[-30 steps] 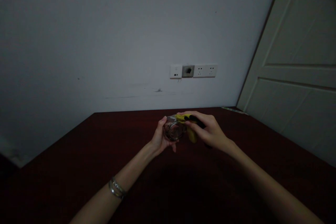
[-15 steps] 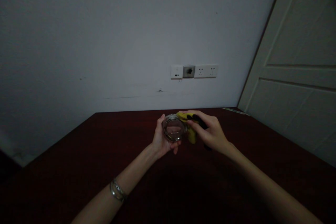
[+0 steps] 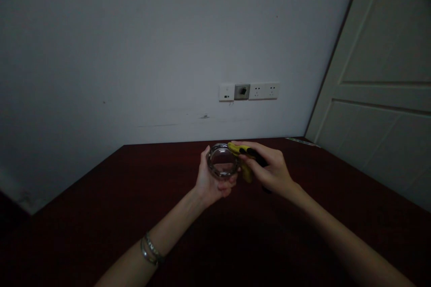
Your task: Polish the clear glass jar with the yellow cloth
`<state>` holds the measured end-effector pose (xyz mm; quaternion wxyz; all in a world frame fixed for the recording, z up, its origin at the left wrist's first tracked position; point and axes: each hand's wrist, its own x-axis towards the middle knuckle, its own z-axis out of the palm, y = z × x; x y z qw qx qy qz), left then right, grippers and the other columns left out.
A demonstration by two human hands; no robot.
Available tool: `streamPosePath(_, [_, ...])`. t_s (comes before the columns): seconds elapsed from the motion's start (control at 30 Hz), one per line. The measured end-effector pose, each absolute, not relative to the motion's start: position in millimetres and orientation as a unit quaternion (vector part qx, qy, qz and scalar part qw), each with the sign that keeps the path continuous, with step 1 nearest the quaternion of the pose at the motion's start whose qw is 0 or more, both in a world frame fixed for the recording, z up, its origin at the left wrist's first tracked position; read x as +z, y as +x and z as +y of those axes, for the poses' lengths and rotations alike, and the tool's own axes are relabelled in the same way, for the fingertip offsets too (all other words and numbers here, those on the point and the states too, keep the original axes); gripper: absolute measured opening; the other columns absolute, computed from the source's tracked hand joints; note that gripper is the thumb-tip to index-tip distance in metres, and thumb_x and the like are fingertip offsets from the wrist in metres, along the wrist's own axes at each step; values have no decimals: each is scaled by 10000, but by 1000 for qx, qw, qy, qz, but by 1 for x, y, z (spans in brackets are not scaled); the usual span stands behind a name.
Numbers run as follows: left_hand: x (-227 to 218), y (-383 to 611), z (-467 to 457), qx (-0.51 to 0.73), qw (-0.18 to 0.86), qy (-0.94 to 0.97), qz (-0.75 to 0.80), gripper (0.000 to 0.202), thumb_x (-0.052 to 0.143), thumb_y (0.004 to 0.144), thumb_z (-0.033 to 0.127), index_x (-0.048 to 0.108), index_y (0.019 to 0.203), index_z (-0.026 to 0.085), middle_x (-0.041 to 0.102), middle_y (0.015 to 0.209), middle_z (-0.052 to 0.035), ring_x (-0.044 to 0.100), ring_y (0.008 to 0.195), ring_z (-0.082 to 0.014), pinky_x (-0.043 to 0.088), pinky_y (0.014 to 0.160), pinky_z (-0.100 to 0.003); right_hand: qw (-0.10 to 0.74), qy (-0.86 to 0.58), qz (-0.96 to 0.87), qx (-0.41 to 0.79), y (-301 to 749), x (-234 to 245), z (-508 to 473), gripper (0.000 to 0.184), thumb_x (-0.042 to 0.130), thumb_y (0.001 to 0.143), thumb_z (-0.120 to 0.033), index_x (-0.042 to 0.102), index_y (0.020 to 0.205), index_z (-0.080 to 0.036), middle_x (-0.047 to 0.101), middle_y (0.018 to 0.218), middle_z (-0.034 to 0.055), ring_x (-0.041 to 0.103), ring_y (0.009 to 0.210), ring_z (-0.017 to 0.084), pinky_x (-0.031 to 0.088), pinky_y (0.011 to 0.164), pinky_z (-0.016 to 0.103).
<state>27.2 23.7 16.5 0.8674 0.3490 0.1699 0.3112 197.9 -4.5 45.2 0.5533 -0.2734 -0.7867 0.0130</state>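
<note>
My left hand [image 3: 209,181] is wrapped round a round clear glass dish [image 3: 222,163], held tilted above the dark red table [image 3: 101,197] with its open side facing me. My right hand [image 3: 271,171] is closed on a yellow and black cloth [image 3: 245,161], pressing it against the right side and rim of the glass. A metal bracelet [image 3: 150,249] sits on my left wrist.
A white wall stands behind the table with a row of sockets [image 3: 248,91]. A white panelled door [image 3: 380,98] is at the right. A thin pale strip [image 3: 301,141] lies at the table's far right corner.
The glass dish has turned in my left hand so its opening faces me more fully. My right hand with the cloth has stayed against its right side.
</note>
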Motion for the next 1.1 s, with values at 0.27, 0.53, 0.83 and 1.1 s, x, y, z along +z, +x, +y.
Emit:
streamPosePath(0.27, [19,23,24,277,891,330,140,920,156,724,815,631,833,34,513,544,-32,285,316,-32,238,280,-166,567,-281,-774,27,196,47,-4,236,570,851,-194,664,1065,-225,684,987,56,646,915,183,521,812,318])
streamPosePath(0.53, [21,23,26,277,893,336,113,941,121,711,824,632,832,43,506,539,-20,262,314,-35,260,272,-170,586,-280,-760,10,195,46,-7,224,614,827,-157,675,1041,-181,682,905,57,643,788,149,518,702,274])
streamPosePath(0.83, [24,29,23,318,885,318,121,788,203,747,771,620,778,103,500,529,-28,262,316,-43,239,265,-156,584,-230,-775,-73,197,44,-6,345,614,808,-92,649,1138,-184,693,895,73,601,714,152,516,614,281])
streamPosePath(1.1, [30,30,24,383,869,266,167,733,182,804,706,599,701,111,489,486,-35,257,313,-39,219,268,-127,530,-173,-820,-130,196,41,-5,488,582,808,-55,535,1278,-175,710,892,81,593,725,172,545,615,325])
